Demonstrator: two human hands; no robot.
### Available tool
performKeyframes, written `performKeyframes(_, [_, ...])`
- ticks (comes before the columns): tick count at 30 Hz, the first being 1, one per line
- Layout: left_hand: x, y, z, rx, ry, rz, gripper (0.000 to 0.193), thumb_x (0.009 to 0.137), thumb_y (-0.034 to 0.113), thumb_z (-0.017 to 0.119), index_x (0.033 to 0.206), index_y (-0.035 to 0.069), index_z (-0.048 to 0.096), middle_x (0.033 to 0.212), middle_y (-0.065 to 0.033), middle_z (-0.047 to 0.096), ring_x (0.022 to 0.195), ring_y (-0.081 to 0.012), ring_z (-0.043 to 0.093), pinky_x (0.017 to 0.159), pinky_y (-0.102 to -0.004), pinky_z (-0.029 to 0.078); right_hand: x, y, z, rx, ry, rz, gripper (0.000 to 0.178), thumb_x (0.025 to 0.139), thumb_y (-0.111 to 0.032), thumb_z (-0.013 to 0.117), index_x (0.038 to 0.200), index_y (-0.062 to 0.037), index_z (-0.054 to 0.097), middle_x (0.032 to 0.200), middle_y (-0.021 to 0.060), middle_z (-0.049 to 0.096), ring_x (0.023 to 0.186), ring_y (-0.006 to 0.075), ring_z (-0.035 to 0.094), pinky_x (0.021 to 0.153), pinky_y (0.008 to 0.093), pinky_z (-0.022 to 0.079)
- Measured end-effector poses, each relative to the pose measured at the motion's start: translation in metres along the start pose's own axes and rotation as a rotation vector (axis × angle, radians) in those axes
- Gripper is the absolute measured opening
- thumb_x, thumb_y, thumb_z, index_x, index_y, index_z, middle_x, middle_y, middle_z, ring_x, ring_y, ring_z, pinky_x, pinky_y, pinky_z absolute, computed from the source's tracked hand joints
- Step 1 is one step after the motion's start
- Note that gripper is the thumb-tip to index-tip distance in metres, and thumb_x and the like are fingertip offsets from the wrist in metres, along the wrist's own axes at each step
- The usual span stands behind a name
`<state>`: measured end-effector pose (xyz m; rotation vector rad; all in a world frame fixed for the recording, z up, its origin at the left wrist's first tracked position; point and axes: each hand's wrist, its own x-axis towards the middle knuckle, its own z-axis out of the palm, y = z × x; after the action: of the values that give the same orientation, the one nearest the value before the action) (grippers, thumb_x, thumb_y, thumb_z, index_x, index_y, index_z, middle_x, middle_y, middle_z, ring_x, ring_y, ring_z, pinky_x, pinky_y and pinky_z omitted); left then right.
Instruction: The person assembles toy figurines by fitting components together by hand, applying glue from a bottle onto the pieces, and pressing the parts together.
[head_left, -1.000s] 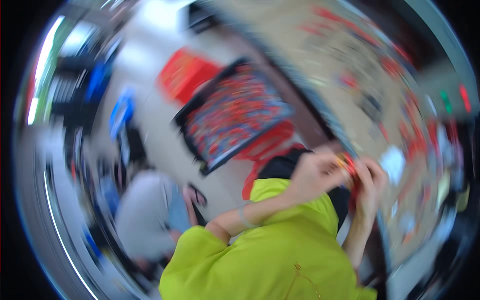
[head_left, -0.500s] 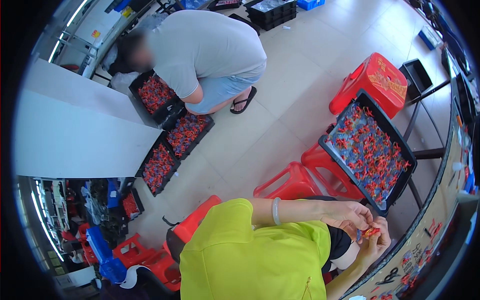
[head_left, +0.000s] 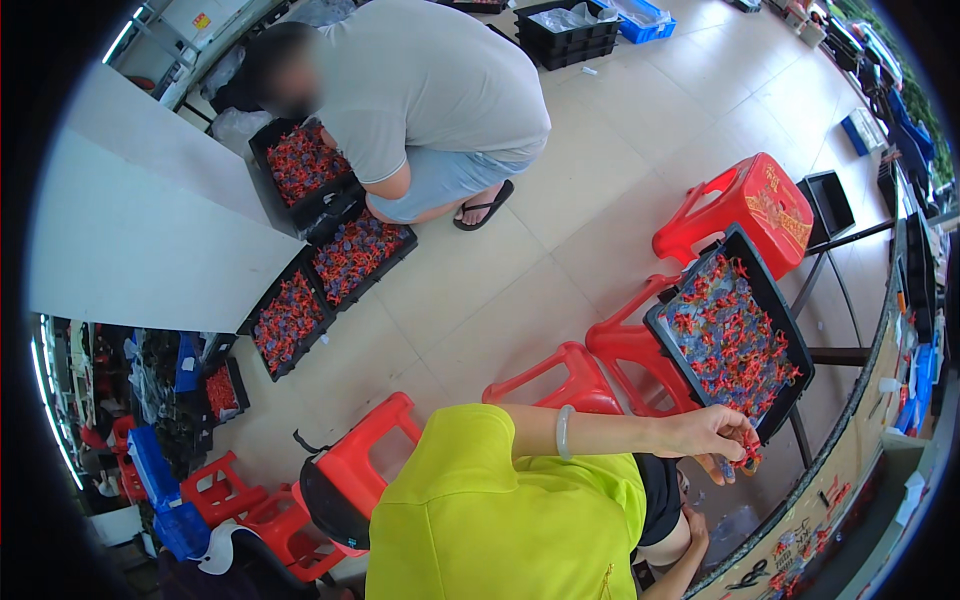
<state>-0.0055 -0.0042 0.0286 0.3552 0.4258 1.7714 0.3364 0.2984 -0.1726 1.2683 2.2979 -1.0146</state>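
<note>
My left hand (head_left: 722, 436), on the arm with the pale bangle (head_left: 563, 432), is closed around a small red piece (head_left: 745, 452). It is at the near corner of a black tray (head_left: 783, 262) full of small red and dark-blue parts (head_left: 730, 330). Low by my bare knee is my right hand (head_left: 697, 528), at the end of the lower forearm; its fingers are mostly hidden. A clear plastic bag (head_left: 737, 524) lies near that hand, with tiny bluish bits beside it.
Red plastic stools (head_left: 765, 215) stand around the tray. On the right curves a workbench (head_left: 815, 500) with scattered red parts and scissors (head_left: 748, 575). Far left, a person in a grey shirt (head_left: 440, 85) crouches at several black trays (head_left: 280, 325). A white partition (head_left: 150, 230) stands nearby.
Both hands were together on a small red-and-blue piece. Now they are apart: the left is by the tray corner with a red piece, the right has dropped to my knee. The view has shifted slightly.
</note>
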Motion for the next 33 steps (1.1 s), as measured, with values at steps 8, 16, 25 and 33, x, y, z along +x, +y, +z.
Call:
performKeyframes(8, [-0.006,0.003,0.004,0.083,0.056,0.139,0.031,0.085,0.004,0.057,0.113,-0.001,0.046,0.095,-0.011,0.06,0.074,-0.0188,0.066,0.065,-0.0288,0.058,0.013,0.011,-0.023,-0.113,-0.02,-0.06,0.029,0.085,-0.019,0.054,0.08,0.0056,0.069,0.066,0.0182,0.063,0.065,0.0216,0.061,0.061,0.0378,0.048])
performKeyframes(16, [-0.026,0.006,-0.002,0.083,0.094,0.187,0.03,0.084,0.004,0.057,0.112,0.001,0.046,0.093,-0.0107,0.061,0.074,-0.0186,0.066,0.065,-0.0296,0.058,0.03,-0.012,-0.016,-0.16,0.011,-0.126,0.03,0.085,-0.02,0.054,0.081,0.0055,0.068,0.067,0.0185,0.064,0.066,0.0231,0.061,0.062,0.0382,0.048])
performKeyframes(25, [-0.031,0.02,0.001,0.131,0.089,0.206,0.029,0.084,0.004,0.058,0.111,0.001,0.047,0.092,-0.0084,0.058,0.075,-0.017,0.065,0.065,-0.0287,0.058,0.041,-0.027,-0.02,-0.195,0.061,-0.177,0.03,0.086,-0.021,0.054,0.083,0.0054,0.068,0.069,0.0189,0.064,0.067,0.0247,0.061,0.063,0.0386,0.047])
performKeyframes(33, [-0.038,0.02,0.006,0.156,0.103,0.211,0.029,0.084,0.004,0.058,0.111,0.001,0.047,0.091,-0.0093,0.058,0.075,-0.0172,0.065,0.065,-0.0292,0.058,0.037,-0.024,-0.023,-0.228,0.082,-0.189,0.031,0.086,-0.022,0.054,0.084,0.0054,0.068,0.071,0.0192,0.064,0.068,0.0262,0.061,0.064,0.039,0.047])
